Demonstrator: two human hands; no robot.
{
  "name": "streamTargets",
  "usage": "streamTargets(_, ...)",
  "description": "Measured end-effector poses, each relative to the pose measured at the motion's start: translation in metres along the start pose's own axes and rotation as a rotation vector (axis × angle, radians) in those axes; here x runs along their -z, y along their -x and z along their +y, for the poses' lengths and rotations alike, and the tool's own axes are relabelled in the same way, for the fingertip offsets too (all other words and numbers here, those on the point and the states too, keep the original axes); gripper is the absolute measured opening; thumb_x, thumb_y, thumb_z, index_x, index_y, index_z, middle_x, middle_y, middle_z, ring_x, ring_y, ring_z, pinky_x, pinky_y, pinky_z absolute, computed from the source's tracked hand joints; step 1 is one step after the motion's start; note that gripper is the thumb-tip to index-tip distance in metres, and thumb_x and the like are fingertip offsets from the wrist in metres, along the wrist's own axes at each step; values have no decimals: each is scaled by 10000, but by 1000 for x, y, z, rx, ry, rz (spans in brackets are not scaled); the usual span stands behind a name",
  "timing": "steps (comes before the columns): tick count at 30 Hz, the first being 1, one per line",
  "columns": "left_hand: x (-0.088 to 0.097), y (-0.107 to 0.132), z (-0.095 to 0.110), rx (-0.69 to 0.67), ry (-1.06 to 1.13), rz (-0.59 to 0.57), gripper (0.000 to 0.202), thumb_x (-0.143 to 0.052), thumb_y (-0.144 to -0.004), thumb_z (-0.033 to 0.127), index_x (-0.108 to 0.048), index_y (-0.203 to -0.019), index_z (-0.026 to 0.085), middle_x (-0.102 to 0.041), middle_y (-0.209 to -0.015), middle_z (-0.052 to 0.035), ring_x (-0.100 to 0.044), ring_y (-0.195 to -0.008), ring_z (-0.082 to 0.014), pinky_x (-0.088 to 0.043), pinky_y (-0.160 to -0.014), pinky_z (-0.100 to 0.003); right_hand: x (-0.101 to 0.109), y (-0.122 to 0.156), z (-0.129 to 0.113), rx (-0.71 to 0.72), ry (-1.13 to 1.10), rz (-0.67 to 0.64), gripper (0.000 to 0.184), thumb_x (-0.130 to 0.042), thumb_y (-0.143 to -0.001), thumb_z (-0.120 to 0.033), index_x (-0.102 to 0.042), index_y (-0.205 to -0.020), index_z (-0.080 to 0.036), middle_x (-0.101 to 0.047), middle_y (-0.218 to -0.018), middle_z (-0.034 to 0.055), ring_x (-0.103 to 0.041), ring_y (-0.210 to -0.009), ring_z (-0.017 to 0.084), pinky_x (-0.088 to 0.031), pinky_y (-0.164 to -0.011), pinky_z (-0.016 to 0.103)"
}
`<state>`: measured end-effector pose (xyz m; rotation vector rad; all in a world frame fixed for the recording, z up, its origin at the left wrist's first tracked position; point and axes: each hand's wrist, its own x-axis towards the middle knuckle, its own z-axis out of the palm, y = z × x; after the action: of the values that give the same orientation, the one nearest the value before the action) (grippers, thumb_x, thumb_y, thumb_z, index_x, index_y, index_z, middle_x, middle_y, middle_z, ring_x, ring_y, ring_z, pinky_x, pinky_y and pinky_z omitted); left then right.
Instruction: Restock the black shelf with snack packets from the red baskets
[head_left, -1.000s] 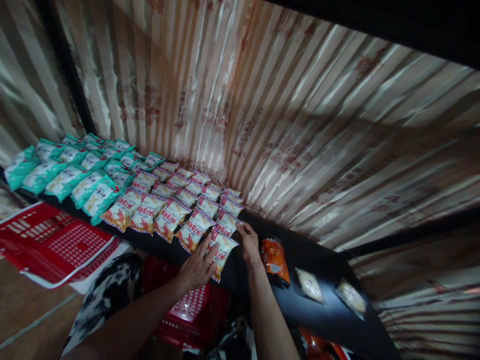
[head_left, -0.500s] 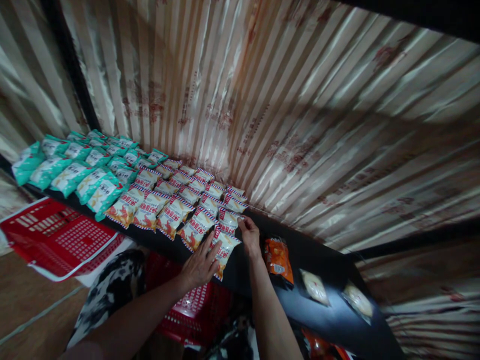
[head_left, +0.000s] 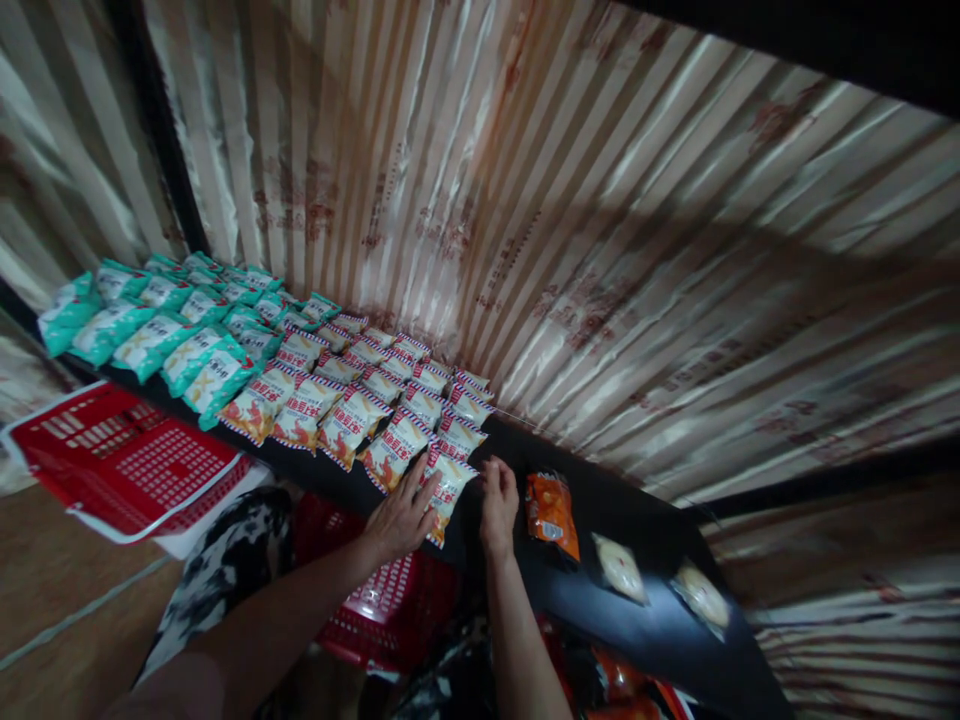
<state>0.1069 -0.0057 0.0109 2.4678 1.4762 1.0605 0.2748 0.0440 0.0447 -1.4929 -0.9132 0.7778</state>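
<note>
Head view: a packet (head_left: pixel 453 488) is touched by the spread left hand (head_left: pixel 403 515); the right hand (head_left: pixel 499 503), grip unclear, is flanked by an orange bag (head_left: pixel 552 514); baskets (head_left: pixel 169 470) are seen below.

Head-worn view, forward and down over black shelf (head_left: pixel 660 625).

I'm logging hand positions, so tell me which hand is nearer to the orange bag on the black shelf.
Right. The right hand is just left of the orange bag, apart from it; the left hand is farther left, at a red-and-white packet.
</note>
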Motion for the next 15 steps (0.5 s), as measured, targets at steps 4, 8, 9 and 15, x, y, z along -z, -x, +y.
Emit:
streamTargets(4,0,1,-2,-23,6,18,563,-400,-882,255,-230,-1395,98,-54,-1506,-161,-145,-1369,-275,-350,-1048,-413,8,45,10,-31,24,-76,557,-563,-722,-533,-497,-1171,-209,-609,-1102,78,-586,-967,191,-474,-795,280)
streamTargets(8,-2,2,-5,-38,-11,7,565,-387,-897,279,-206,-1398,92,-37,-1506,-168,-102,-1376,-268,-340,-1050,-403,1,74,16,-99,9,-236,659,-661,-650,-477,-466,-1221,-213,-647,-1044,79,-620,-911,210,-500,-759,306)
streamTargets(9,-2,3,-5,-42,-16,6,565,-386,-899,281,-201,-1400,96,-34,-1506,-169,-97,-1376,-267,-336,-1050,-406,-1,77,15,-106,1,-255,653,-668,-640,-471,-480,-1208,-211,-657,-1023,79,-629,-880,213,-506,-734,312)
streamTargets(15,4,8,-2,-88,-34,40,581,-395,-894,282,-179,-1410,126,-94,-1500,-175,-101,-1378,-274,-278,-1063,-464,-6,81,5,-67,-48,-196,554,-666,-616,-472,-543,-1085,-205,-680,-894,58,-636,-782,215,-509,-667,313)
